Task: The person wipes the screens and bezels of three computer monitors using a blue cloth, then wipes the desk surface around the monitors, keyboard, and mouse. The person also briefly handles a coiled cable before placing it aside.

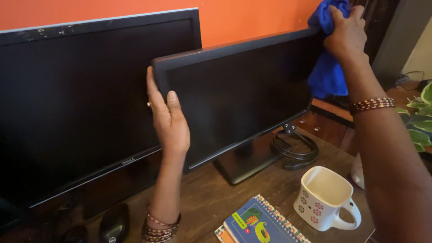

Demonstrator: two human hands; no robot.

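My left hand [167,118] grips the left edge of the smaller black monitor [238,94], thumb on the front bezel and fingers behind it. The screen is dark and tilted, its right side farther back. My right hand [345,32] presses a blue cloth [327,74] against the monitor's top right corner; the cloth hangs down over the right edge. A larger dark monitor [76,103] stands to the left, partly overlapped by the smaller one.
On the brown wooden desk [202,198] sit a white square mug with red flower prints [325,198], spiral notebooks [258,224], a coiled black cable [294,150] and a black mouse [114,222]. A leafy plant [420,117] is at the right. Orange wall behind.
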